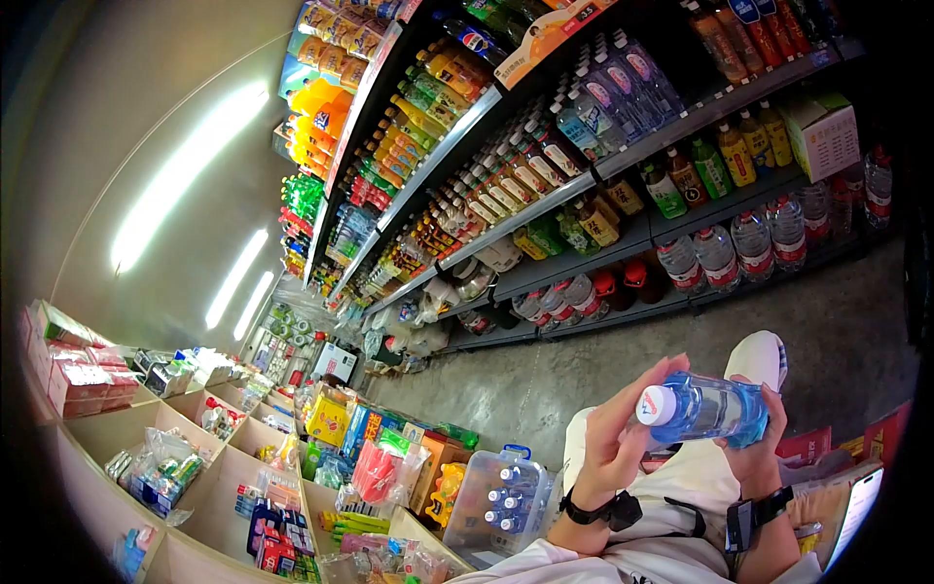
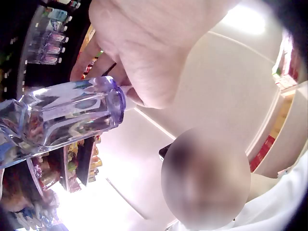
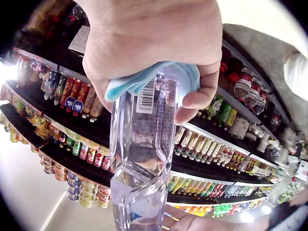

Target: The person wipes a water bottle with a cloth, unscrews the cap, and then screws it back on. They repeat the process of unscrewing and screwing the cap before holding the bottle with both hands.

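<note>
A clear bottle with a white cap (image 1: 710, 407) lies sideways above the lap in the head view, held between both hands. My left hand (image 1: 613, 438) is at its cap end, the fingers curled about the neck. In the left wrist view, that hand (image 2: 149, 48) partly hides the cap beside the bottle's ridged shoulder (image 2: 115, 101). My right hand (image 1: 764, 450) grips the base end through a light blue cloth (image 3: 132, 86). The right wrist view shows this hand (image 3: 154, 43) wrapped over the cloth, with a barcode on the bottle (image 3: 144, 139) just past it.
Drink shelves (image 1: 623, 234) run along the far side, above a grey floor (image 1: 506, 389). An open clear bin (image 1: 477, 487) with several small bottles stands left of the legs. Partitioned bins (image 1: 209, 477) of packets fill the left. A phone (image 1: 856, 516) is at the lower right.
</note>
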Tool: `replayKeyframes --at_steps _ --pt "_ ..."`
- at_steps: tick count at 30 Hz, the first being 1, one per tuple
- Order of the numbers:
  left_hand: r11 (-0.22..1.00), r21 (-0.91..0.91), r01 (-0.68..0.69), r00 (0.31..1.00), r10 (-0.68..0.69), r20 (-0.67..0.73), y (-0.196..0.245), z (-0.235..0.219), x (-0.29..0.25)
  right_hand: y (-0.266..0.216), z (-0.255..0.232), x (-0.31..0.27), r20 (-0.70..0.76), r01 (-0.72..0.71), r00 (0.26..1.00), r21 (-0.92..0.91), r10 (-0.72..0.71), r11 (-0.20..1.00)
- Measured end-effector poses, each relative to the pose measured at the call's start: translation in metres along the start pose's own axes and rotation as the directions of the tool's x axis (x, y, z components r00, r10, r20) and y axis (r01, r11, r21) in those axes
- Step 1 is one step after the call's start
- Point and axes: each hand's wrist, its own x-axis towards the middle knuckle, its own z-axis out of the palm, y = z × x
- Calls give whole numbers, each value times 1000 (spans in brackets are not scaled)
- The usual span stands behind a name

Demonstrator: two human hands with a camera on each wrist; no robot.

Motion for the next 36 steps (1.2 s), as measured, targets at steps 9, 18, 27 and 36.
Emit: replayKeyframes --at_steps 9,18,27,36 --pt "1000 -13 -24 1000 24 -7 -3 0 0 -3 4 0 -14 -30 999 20 30 999" --pt "1000 -23 -2 1000 2 12 -4 -4 -2 -3 6 0 -15 -32 999 6 32 999" --pt "997 39 -66 998 66 24 0 0 2 -2 3 1 -13 -21 1000 0 21 1000" --pt "999 23 -48 999 48 25 -1 -1 1 -2 3 1 -32 -22 999 3 22 1000"
